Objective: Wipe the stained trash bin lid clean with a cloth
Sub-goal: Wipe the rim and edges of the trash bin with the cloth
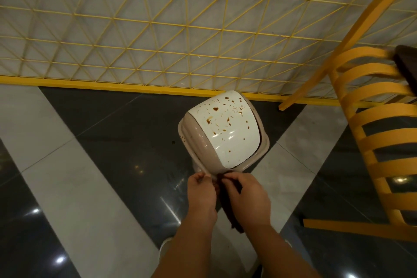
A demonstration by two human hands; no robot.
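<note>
Trash bin lid [228, 128], white flap spotted with brown stains, stands on the tiled floor [67, 165] near the yellow mesh fence [158, 29]. Left hand [201, 196] grips its near rim; right hand [248, 196] pinches the dark cloth [228, 205] just beside that rim. Yellow chair [372, 119] stands at right.

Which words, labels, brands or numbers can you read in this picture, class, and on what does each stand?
None can be read: the stained trash bin lid, the dark cloth, the yellow chair and the yellow wire grid show no lettering.
</note>
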